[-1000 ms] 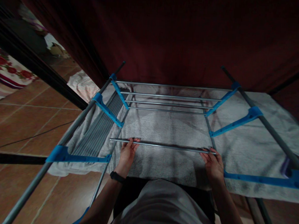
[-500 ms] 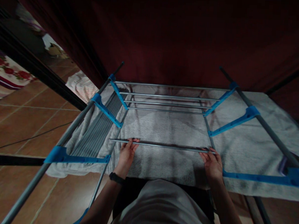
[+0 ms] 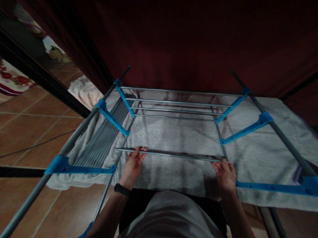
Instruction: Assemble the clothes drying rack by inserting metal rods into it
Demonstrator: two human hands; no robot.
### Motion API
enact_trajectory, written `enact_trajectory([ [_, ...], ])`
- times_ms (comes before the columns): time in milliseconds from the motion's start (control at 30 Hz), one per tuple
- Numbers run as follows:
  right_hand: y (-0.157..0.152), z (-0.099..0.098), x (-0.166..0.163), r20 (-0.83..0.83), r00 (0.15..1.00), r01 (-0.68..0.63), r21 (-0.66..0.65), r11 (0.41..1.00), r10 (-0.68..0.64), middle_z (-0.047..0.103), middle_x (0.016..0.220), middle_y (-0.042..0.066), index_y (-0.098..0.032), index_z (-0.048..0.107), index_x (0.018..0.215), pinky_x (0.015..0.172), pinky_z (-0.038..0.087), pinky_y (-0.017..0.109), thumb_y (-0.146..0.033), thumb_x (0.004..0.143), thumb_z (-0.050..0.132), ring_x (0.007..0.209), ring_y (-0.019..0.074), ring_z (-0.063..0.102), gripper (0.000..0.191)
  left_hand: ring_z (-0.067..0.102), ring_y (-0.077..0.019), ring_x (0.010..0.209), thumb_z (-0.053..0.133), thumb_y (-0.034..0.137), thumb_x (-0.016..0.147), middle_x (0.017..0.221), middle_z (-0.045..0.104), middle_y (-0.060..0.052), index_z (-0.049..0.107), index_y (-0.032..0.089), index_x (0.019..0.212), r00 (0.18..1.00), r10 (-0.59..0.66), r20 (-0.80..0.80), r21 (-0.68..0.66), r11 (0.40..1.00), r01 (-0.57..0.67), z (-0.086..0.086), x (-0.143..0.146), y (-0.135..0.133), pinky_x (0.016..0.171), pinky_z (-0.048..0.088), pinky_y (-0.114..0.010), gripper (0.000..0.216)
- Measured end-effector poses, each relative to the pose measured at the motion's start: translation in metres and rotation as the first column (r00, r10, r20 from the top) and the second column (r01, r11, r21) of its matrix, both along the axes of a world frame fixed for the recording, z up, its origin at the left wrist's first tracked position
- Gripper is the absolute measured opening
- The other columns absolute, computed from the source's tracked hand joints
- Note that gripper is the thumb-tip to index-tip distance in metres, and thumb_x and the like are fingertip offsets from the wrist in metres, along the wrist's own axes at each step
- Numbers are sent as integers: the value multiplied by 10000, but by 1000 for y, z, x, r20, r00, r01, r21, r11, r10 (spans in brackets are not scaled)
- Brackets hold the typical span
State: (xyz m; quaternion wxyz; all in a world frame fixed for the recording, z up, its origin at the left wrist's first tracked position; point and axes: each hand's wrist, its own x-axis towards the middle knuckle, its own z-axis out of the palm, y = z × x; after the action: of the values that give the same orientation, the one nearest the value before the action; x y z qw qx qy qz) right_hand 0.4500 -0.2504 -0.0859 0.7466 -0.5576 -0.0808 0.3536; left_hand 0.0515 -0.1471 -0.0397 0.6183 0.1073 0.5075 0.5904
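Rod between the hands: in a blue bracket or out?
Out: the left hand and right hand hold the rod, and its bare left end shows apart from the blue brackets.

My view has swung slightly rightward, so the blue-jointed rack (image 3: 114,119) sits a touch further left.

A grey blanket (image 3: 171,133), flowered fabric (image 3: 8,81) and tiled floor (image 3: 24,130) suggest a home.
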Motion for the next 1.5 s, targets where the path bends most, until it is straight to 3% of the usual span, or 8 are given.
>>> enact_trajectory([
  [200,3,10,-6,-13,999,35,-20,999,-35,687,677,-72,-248,573,809,697,625,319,-475,724,931,632,149,698,433,778,-199,883,641,128,936,864,776,-77,719,179,857,999,53,15,-93,994,-51,14,-4,6,967,612,-361,122],
  [367,6,31,-4,-44,999,26,47,999,-24,698,701,-78,-246,649,881,757,639,295,-447,747,928,669,127,714,369,788,-185,882,565,77,946,830,772,-59,683,183,843,986,166,13,-71,984,-165,24,-15,15,938,625,-337,189],
  [600,8,60,6,-50,997,62,101,993,-58,760,909,-36,-250,671,837,816,643,271,-324,791,870,852,128,755,217,790,-179,869,557,95,956,836,773,-48,659,207,847,972,235,-13,-117,965,-235,23,-25,22,875,633,-302,186],
  [767,9,72,19,-78,994,79,97,992,-72,742,880,-38,-264,721,885,859,640,277,-291,809,829,857,126,734,135,797,-192,902,533,99,967,811,770,-46,660,217,859,970,242,-14,-122,962,-242,24,-24,22,877,639,-317,204],
  [1133,8,59,37,-127,987,105,43,994,-98,724,892,-60,-280,712,914,930,619,309,-287,830,810,866,123,717,129,784,-184,889,540,105,984,840,768,-66,679,186,845,967,254,32,-104,963,-250,30,-24,24,936,616,-312,213],
  [1300,7,50,37,-110,986,125,17,992,-122,734,879,-49,-281,692,911,861,638,350,-305,814,812,844,149,732,156,774,-165,839,515,88,992,827,757,-57,664,184,826,961,275,40,-99,958,-270,42,-20,23,907,624,-297,243],
  [1500,1,49,25,-92,989,127,78,989,-119,724,828,-101,-346,656,1118,796,651,353,-206,749,814,856,153,761,425,769,-161,831,502,74,989,829,762,-58,667,166,856,948,316,25,-35,948,-315,60,-20,23,868,625,-291,231],
])
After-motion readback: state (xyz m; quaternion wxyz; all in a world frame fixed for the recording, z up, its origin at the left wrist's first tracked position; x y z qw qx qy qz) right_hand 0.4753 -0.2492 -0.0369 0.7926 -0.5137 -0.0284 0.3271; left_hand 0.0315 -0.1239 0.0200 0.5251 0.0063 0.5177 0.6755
